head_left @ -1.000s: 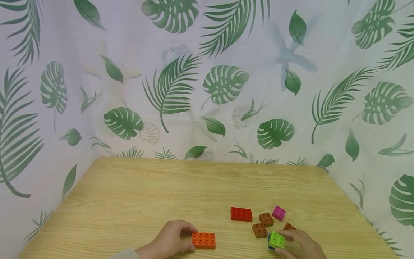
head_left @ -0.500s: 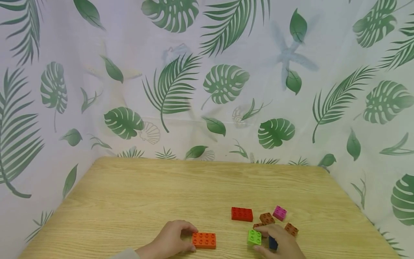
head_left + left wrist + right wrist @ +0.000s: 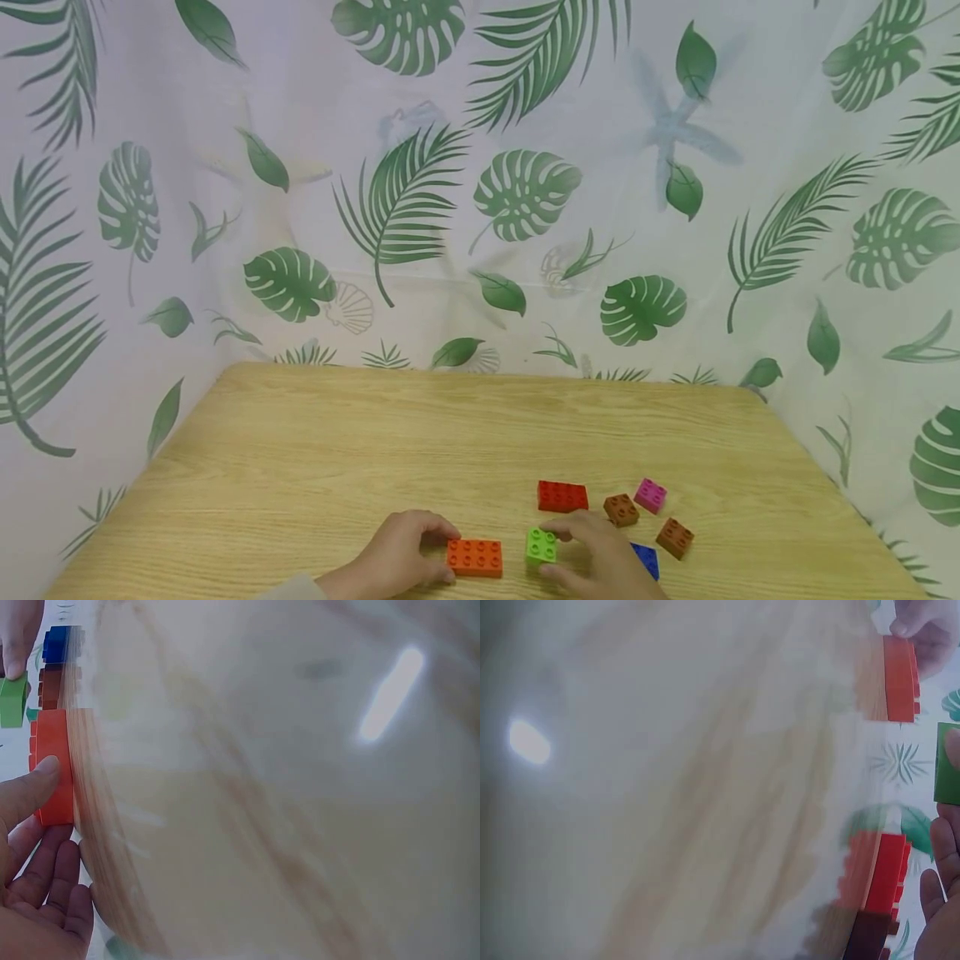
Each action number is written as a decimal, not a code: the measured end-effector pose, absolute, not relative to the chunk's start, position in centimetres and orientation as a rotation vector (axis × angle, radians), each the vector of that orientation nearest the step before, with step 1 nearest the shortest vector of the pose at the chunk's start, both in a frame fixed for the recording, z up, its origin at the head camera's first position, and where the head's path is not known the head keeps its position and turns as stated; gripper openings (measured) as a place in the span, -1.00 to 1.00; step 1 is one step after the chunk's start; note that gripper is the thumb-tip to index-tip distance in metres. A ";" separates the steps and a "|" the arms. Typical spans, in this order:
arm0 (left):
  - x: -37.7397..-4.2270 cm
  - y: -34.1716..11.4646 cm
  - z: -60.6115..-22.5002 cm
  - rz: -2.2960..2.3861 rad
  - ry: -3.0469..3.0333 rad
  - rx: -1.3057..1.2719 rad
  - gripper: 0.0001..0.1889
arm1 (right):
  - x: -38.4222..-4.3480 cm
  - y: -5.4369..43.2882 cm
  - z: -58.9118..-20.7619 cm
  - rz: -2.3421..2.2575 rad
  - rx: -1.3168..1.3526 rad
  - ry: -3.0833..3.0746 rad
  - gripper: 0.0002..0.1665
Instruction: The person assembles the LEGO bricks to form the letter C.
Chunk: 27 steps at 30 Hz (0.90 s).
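In the head view my left hand (image 3: 393, 554) holds an orange eight-stud building brick (image 3: 475, 558) by its left end, thumb on the near side. The left wrist view shows the thumb lying on the side of that orange brick (image 3: 54, 735), which sits on the table. My right hand (image 3: 600, 560) pinches a small lime green four-stud brick (image 3: 541, 547) between thumb and fingers, just right of the orange one. Seen from the right wrist, the green brick (image 3: 946, 780) is held above the tabletop, with a gap between it and the orange brick (image 3: 900, 682).
Behind the right hand lie a red brick (image 3: 562, 497), a brown brick (image 3: 621, 510) and a magenta brick (image 3: 650, 496). Another brown brick (image 3: 676, 538) and a blue brick (image 3: 646, 560), partly covered by the hand, are to its right. A leaf-print curtain (image 3: 450, 308) surrounds the wooden table (image 3: 337, 450).
My right hand has carried the green brick left, from over the blue brick to near the orange one. The blue brick stays behind; a brown one is now hidden. The left hand has stayed put.
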<state>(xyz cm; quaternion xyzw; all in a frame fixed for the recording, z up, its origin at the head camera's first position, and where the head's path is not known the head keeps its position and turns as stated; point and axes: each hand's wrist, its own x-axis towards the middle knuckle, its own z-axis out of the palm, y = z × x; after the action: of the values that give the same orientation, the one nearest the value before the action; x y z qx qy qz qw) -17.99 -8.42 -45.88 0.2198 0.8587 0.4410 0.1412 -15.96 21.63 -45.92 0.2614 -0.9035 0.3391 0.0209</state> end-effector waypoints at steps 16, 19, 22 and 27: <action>-18.0 -8.3 -45.8 1.249 2.515 0.636 -0.64 | -16.8 18.4 -45.2 1.070 0.921 -2.849 -0.49; -17.9 -8.3 -45.8 1.246 2.525 0.644 -0.65 | -17.0 18.2 -45.2 1.086 0.929 -2.872 -0.48; -17.9 -8.3 -45.8 1.248 2.530 0.647 -0.65 | -17.1 18.1 -45.2 1.086 0.944 -2.888 -0.49; -17.9 -8.4 -45.8 1.260 2.534 0.659 -0.65 | -17.4 17.8 -45.3 1.054 0.969 -2.910 -0.49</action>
<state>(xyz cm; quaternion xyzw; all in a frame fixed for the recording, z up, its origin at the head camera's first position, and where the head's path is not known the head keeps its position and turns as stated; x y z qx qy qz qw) -17.89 -8.40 -45.79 0.2251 0.8661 0.4306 0.1176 -17.42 17.83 -45.29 0.2984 -0.8961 0.3246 -0.0506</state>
